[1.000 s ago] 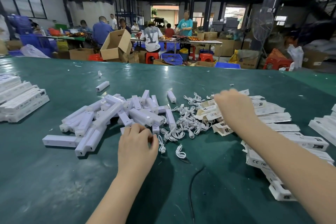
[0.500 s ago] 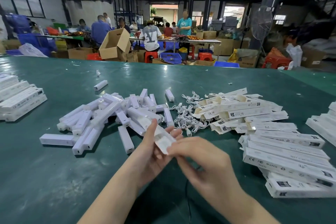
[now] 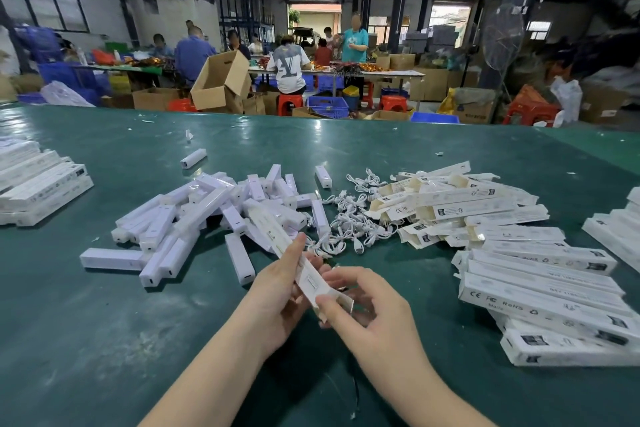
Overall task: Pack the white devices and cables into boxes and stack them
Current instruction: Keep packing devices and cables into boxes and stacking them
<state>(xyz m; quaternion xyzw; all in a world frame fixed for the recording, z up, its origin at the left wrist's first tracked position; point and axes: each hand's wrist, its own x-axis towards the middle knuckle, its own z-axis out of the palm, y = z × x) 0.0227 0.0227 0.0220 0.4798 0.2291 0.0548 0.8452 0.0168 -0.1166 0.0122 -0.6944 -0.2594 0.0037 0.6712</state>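
The right hand (image 3: 372,315) has left the box pile (image 3: 540,274); both hands' fingers grasp one box (image 3: 304,279), left hand (image 3: 280,291) beneath, devices (image 3: 194,215) and cables (image 3: 349,225) behind on the green bench (image 3: 104,340).

Dark green table top (image 3: 104,340). White devices (image 3: 204,208), white cables (image 3: 349,225), white boxes with black print (image 3: 547,302). Behind: brown cardboard carton (image 3: 221,80), red stools (image 3: 289,104), blue crates (image 3: 327,106).

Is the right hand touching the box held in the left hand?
Touching. The head view shows the right hand with its thumb on the open end flap of the box, which the left hand grips.
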